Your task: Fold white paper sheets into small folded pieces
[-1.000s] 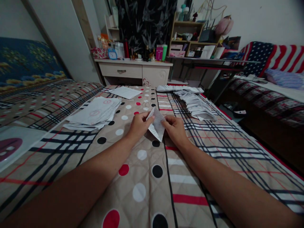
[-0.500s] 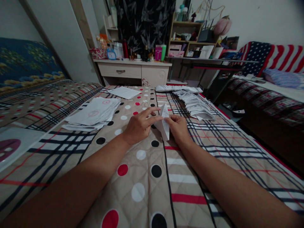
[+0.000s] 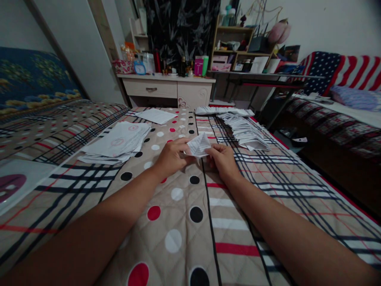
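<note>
In the centre of the frame, a small folded piece of printed paper (image 3: 199,145) is held above the patterned bedspread (image 3: 184,238). The left hand (image 3: 171,159) has its grip pinching the paper's left edge, and the right hand (image 3: 222,159) has its grip pinching the lower right corner. Left of centre lies a stack of paper sheets (image 3: 116,139) with faint red stamps, and just beyond it a flat white sheet (image 3: 157,116). Right of centre, a fanned row of folded papers (image 3: 245,132) lies near a long white bundle (image 3: 224,111). A blue alarm clock (image 3: 139,67) stands on the dresser (image 3: 166,88), upper left of centre.
</note>
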